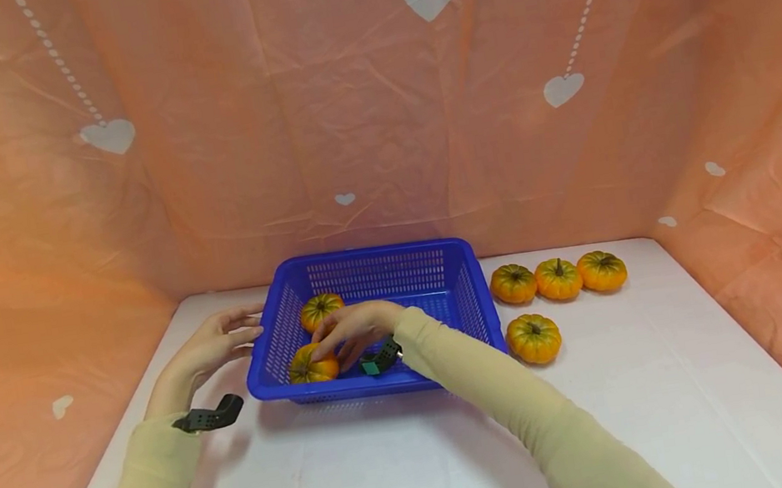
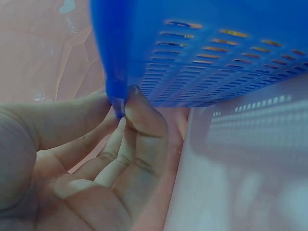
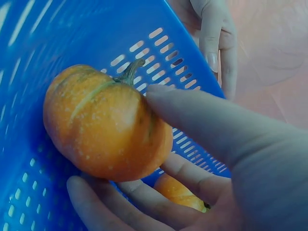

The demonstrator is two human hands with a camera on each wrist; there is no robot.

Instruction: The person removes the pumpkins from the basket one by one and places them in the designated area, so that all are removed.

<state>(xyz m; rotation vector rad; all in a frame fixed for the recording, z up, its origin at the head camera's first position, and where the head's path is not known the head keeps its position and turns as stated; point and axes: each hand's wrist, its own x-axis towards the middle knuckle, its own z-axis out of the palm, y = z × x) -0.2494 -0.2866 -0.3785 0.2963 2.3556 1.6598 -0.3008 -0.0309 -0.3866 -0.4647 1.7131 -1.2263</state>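
A blue plastic basket [image 1: 411, 376] with slotted walls stands on the white table. My left hand [image 1: 219, 341] is at its left side; in the left wrist view thumb and fingers pinch the basket's rim [image 2: 113, 57]. Inside the basket's near left corner, my right hand [image 1: 361, 328] holds a small orange pumpkin [image 1: 309, 366]. The right wrist view shows the thumb against this pumpkin [image 3: 106, 125] near its stem and fingers along its other side. A second pumpkin [image 1: 320, 307] lies behind it in the basket, partly hidden by the right hand.
Right of the basket, three pumpkins sit side by side toward the back, the middle one [image 1: 559, 279] touching its neighbours. One more pumpkin [image 1: 534, 339] sits in front of them, close to the basket. Orange cloth [image 1: 356, 114] with white hearts hangs around the table [image 1: 365, 475].
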